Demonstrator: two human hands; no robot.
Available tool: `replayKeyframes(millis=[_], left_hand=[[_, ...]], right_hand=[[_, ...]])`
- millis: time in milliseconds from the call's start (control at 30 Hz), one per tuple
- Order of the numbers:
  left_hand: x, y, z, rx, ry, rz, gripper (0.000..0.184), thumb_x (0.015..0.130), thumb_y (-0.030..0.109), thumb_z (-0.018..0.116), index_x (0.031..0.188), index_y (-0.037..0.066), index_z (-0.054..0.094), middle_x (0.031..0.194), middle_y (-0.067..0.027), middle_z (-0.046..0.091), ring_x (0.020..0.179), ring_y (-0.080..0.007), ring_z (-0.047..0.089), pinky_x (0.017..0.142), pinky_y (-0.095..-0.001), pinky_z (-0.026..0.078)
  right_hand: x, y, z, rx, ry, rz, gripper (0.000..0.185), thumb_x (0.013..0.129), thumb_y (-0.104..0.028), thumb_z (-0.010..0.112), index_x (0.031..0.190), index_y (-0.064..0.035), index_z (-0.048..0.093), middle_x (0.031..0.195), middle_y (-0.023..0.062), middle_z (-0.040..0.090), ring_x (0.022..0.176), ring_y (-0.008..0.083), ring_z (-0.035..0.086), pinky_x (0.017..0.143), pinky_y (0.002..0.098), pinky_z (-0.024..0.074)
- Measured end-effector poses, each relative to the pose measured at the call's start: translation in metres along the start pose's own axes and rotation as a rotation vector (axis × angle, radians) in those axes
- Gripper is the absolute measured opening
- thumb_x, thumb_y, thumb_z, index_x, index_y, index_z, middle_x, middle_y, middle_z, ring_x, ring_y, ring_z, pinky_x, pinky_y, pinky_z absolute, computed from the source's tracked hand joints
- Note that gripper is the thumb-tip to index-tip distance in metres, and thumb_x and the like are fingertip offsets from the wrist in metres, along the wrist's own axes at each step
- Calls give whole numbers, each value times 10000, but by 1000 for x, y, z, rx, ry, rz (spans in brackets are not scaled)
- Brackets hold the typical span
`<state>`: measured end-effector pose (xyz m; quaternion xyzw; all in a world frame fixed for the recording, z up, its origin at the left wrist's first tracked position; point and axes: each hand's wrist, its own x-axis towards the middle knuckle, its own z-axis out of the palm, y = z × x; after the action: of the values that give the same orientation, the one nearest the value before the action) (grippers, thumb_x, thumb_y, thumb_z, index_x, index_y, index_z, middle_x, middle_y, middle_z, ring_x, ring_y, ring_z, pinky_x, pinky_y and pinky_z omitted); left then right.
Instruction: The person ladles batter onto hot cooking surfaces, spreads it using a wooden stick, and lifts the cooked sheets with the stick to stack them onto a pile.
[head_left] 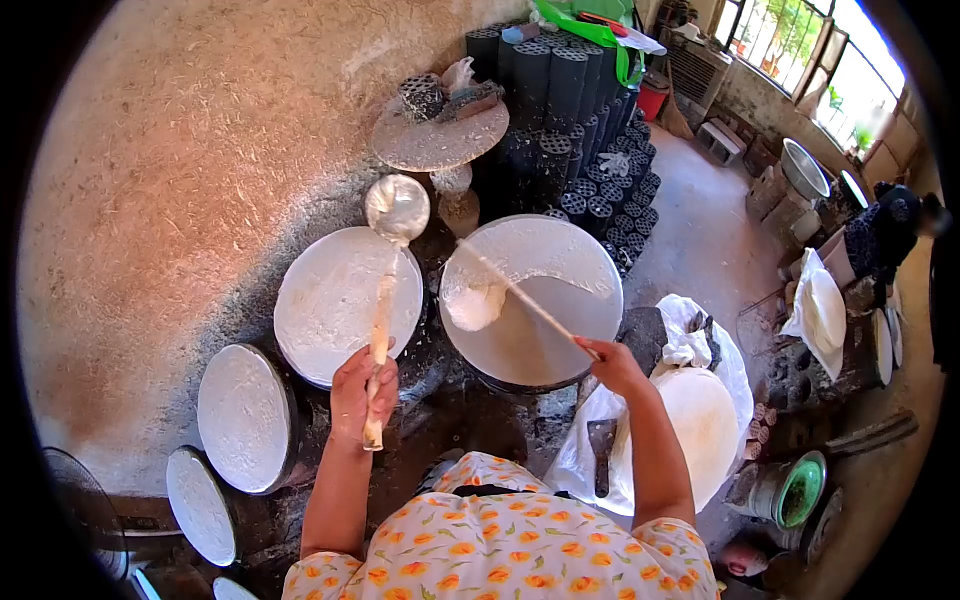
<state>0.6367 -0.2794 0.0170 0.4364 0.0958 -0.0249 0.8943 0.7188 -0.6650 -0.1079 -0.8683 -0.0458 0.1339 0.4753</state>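
Observation:
My left hand (364, 392) is wrapped round the wooden handle of a ladle. Its round metal bowl (397, 208), smeared with white batter, is raised at the far edge of the left griddle (345, 320), which is coated white. My right hand (615, 366) grips a thin wooden stick (528, 302) slanting across the right griddle (540, 345). The stick's far tip lies over that griddle's upper left part. White batter (530, 245) covers the far part in a curved band, with a thicker mound (475, 306) at the left; the near surface is bare.
More white-coated round griddles (243, 418) curve down to the left. Stacked black coal briquettes (565, 85) stand behind, beside a round board (440, 135). At the right, a pale round stack (685, 430) lies on white plastic; a person in dark clothes (885, 235) is farther off.

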Motion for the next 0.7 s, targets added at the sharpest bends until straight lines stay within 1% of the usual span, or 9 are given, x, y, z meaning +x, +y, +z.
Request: replayKeyframes(millis=[167,233,267,367,433,467,500,567,700], left_hand=[[-25,-1,-4,109,53,14,355,952,191,454,1195,-67,469,710,-44,468,427,-50,385,339,-167,319],[-35,-3,-10,199,80,40,340,956,177,441,1190,-69,468,708,-47,465,424,-53,385,339,-169,319],[-37,-3,-6,174,96,17,321,953,152,428,1181,-72,470,709,-52,465,423,-56,383,337,-172,321],[-32,-17,-4,185,102,-11,318,947,140,422,1179,-72,469,712,-56,469,423,-60,383,339,-178,328],[-30,-20,3,159,83,-30,318,941,135,421,1177,-72,470,716,-60,473,423,-66,383,343,-182,335],[-30,-18,4,170,69,-48,307,942,143,430,1169,-56,484,719,-59,482,424,-68,392,345,-183,332],[-29,-16,3,177,51,-67,297,943,151,439,1161,-40,498,723,-59,490,425,-71,402,347,-184,329],[-30,-12,-9,171,10,-87,296,943,146,430,1165,-40,493,724,-66,495,421,-75,406,344,-187,331],[-28,-2,-33,228,-49,-105,296,942,126,405,1173,-41,484,719,-73,508,407,-83,416,340,-194,335]], right_hand=[[-46,-14,-45,-101,-326,23,562,728,104,495,1207,-160,622,793,-38,587,670,77,472,606,215,405],[-68,6,-63,-25,-374,287,552,736,122,479,1202,-137,625,866,-32,612,721,77,495,639,208,413],[-65,23,-52,-20,-381,293,552,736,122,479,1202,-137,625,866,-32,612,721,77,495,639,208,413],[-43,69,-8,77,51,-81,537,742,133,467,1200,-102,621,953,-3,635,777,77,515,684,203,426],[-33,55,16,162,106,5,543,735,67,485,1208,-164,618,864,46,626,691,115,521,667,249,449],[-42,59,21,24,65,-134,520,741,58,485,1216,-114,606,892,24,636,674,107,512,636,241,440],[-63,41,11,28,81,-122,520,741,58,485,1216,-114,606,892,24,636,674,107,512,636,241,440],[-118,-15,-18,-105,-228,302,469,770,111,499,1195,-53,609,962,4,665,804,88,559,706,203,453],[-180,49,22,254,-115,476,441,774,95,511,1168,-64,629,910,19,690,810,89,582,689,216,465]])
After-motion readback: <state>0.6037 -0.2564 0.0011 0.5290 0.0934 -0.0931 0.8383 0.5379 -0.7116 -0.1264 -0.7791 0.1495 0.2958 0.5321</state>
